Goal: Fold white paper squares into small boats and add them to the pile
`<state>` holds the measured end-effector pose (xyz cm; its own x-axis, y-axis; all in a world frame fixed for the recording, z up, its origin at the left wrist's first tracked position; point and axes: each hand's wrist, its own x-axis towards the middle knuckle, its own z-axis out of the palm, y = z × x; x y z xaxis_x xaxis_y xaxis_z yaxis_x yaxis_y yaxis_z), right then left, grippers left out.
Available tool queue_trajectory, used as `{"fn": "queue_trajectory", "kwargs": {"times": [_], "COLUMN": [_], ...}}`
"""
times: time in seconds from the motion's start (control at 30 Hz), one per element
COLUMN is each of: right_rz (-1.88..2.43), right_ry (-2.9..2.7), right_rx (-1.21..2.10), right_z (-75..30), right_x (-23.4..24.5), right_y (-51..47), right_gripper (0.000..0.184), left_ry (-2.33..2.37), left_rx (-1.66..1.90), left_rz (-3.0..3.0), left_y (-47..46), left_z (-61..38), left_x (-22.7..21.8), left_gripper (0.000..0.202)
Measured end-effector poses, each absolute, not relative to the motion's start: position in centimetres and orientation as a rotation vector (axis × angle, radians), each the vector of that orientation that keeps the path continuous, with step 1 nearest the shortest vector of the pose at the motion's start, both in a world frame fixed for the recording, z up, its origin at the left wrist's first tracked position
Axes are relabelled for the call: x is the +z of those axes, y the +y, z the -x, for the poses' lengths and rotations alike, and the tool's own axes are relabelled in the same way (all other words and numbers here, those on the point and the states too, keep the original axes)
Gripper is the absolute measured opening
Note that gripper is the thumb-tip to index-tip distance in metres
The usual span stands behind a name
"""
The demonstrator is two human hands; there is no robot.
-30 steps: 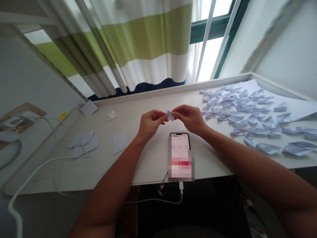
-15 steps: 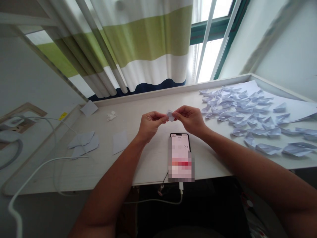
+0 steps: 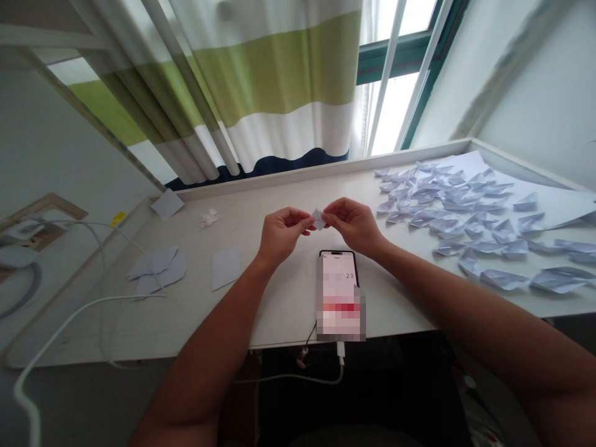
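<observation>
Between my two hands is a small folded piece of white paper (image 3: 318, 218), diamond-shaped, held above the desk. My left hand (image 3: 285, 231) pinches its left corner between thumb and fingers. On the opposite corner, my right hand (image 3: 352, 222) closes its thumb and forefinger. Just below the hands a phone (image 3: 338, 273) lies face up, its screen lit and partly blurred out. Many folded paper boats (image 3: 459, 208) cover the desk to the right of my right hand.
Flat paper sheets (image 3: 167, 273) lie at the left, with another sheet (image 3: 226, 268) nearer the middle. A crumpled scrap (image 3: 209, 217) sits behind them. White cables (image 3: 88, 304) cross the desk's left side. A larger white sheet (image 3: 559, 202) lies under boats at the right.
Both hands have shifted very slightly to the left with the folded paper, which shows a little more of its diamond face. The other things stay where they were.
</observation>
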<state>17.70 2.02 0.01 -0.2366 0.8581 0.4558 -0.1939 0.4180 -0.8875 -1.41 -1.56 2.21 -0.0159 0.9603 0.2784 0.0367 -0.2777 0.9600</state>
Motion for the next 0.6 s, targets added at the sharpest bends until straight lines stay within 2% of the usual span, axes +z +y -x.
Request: {"fn": "queue_trajectory", "kwargs": {"times": [0.6], "right_rz": [0.622], "right_ry": [-1.476], "right_rx": [1.189], "right_z": [-17.75], "right_x": [-0.32], "right_y": [2.44], "right_gripper": [0.044], "left_ry": [1.147], "left_rx": [1.453], "left_rz": [-1.570], "left_y": [-1.50], "left_z": [1.32], "left_x": [1.81], "left_gripper": [0.033]}}
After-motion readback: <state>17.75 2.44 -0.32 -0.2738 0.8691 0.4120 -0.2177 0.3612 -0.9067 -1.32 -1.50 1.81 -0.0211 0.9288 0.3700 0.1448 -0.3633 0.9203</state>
